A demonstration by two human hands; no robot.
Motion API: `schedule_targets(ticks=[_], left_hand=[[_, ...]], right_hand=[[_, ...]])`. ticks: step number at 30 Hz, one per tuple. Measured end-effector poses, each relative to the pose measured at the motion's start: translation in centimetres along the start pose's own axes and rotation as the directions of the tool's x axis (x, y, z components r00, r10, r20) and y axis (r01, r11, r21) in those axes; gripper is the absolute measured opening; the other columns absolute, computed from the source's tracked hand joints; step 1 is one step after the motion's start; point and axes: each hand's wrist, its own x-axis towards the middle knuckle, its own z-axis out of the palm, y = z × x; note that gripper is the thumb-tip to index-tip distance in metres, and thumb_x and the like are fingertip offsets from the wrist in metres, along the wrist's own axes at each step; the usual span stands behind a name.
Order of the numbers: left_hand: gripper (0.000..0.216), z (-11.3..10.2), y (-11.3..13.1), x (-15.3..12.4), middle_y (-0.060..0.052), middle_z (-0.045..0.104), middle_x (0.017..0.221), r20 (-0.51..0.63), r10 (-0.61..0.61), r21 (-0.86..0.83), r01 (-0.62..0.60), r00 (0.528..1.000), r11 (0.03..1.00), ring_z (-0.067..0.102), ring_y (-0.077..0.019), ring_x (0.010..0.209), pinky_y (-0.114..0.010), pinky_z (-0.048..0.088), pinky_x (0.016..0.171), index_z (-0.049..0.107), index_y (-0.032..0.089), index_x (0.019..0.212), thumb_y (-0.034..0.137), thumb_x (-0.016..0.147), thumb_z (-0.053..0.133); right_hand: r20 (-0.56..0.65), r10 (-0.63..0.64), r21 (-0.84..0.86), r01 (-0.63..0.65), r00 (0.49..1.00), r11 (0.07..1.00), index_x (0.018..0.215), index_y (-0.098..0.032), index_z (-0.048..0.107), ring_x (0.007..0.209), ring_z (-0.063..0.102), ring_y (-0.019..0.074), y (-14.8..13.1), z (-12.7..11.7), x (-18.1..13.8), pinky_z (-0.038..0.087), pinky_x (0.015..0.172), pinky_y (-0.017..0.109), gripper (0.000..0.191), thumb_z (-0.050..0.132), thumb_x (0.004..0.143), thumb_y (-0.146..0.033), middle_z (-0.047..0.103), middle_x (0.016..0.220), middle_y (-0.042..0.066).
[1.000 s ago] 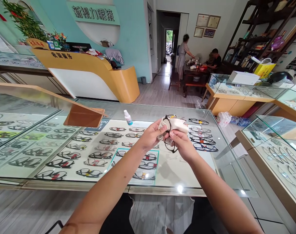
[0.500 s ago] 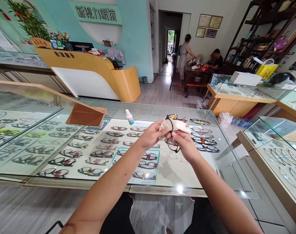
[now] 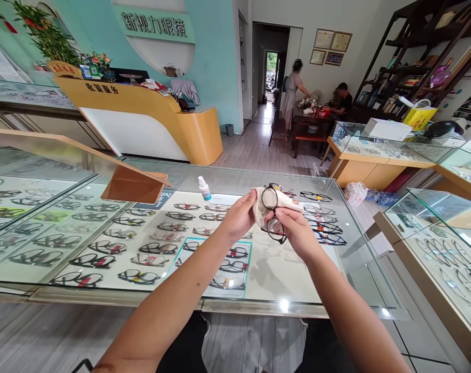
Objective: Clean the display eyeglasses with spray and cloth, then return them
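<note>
Both of my hands are raised over a glass display counter (image 3: 189, 178). My left hand (image 3: 241, 216) is closed on a cream cleaning cloth (image 3: 259, 204) that wraps part of a pair of black-framed glasses (image 3: 273, 215). My right hand (image 3: 295, 230) pinches the glasses at their bridge, one lens above my fingers and one below. A small white spray bottle with a blue band (image 3: 204, 188) stands on the glass just left of my hands.
Rows of spectacle frames (image 3: 142, 241) lie under the glass. More glass cases stand at the right (image 3: 433, 228) and left. A yellow reception desk (image 3: 150, 119) is behind. Two people (image 3: 293, 93) are at a table far back.
My left hand has slid the cloth off the upper lens, which now shows bare against the cloth. My right hand keeps its pinch on the frame.
</note>
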Motion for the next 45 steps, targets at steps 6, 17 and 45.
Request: schedule_targets(ticks=[6, 17, 45], left_hand=[[0.057, -0.2, 0.5, 0.0, -0.009, 0.08, 0.091, -0.026, 0.041, 0.038, -0.04, 0.999, 0.998, 0.078, -0.0253, 0.092, -0.03, 0.06, 0.072, 0.078, 0.015, 0.107, 0.066, 0.083, 0.087], [0.061, 0.6, -0.7, -1.3, -0.002, 0.069, 0.074, 0.073, -0.077, 0.28, 0.054, 0.994, 0.958, 0.061, -0.0143, 0.068, -0.024, 0.048, 0.063, 0.075, 0.015, 0.093, 0.074, 0.082, 0.082], [0.057, 2.1, -2.4, -2.2, -0.003, 0.073, 0.088, 0.122, 0.01, 0.26, -0.042, 0.992, 0.965, 0.066, -0.0159, 0.079, -0.024, 0.053, 0.073, 0.074, 0.022, 0.122, 0.064, 0.084, 0.085]], right_hand=[[-0.091, -0.097, 0.066, 0.103, 0.991, 0.993, 0.09, -0.022, 0.083, 0.07, 0.046, 0.0167, -2.4, -0.4, -1.0, 0.042, 0.066, 0.033, 0.042, 0.078, 0.091, -0.064, 0.07, 0.095, 0.007], [-0.213, -0.299, -0.027, 0.3, 0.93, 0.954, 0.092, -0.027, 0.085, 0.132, 0.054, 0.0302, -2.3, -1.1, -0.3, 0.045, 0.114, 0.042, 0.033, 0.076, 0.094, -0.059, 0.059, 0.122, 0.009], [-0.165, -0.157, -0.026, 0.155, 0.974, 0.988, 0.104, -0.028, 0.085, 0.105, 0.061, 0.0233, 0.5, 0.1, 0.1, 0.053, 0.086, 0.034, 0.034, 0.075, 0.096, -0.059, 0.065, 0.116, 0.006]])
